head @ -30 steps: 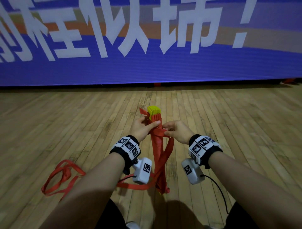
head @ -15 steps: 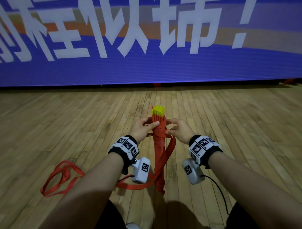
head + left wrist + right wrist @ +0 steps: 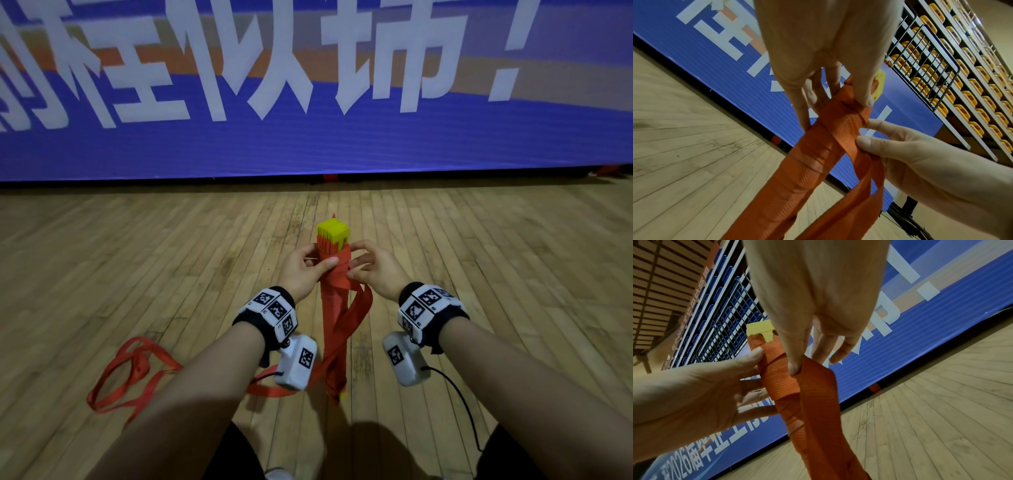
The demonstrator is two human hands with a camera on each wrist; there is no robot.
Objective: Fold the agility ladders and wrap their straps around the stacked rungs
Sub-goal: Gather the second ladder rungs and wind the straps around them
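Your forearms are bare. Each wrist wears a black band (image 3: 434, 310) topped by white blocks printed with black square markers, a white camera pod (image 3: 296, 362) slung beneath, and a thin black cable (image 3: 459, 394) trailing away.

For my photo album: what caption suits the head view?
Both hands, left hand and right hand, wrap an orange strap around stacked yellow rungs.

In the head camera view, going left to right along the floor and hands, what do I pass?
Loose strap loops on the floor → left hand → wrapped bundle of rungs → right hand.
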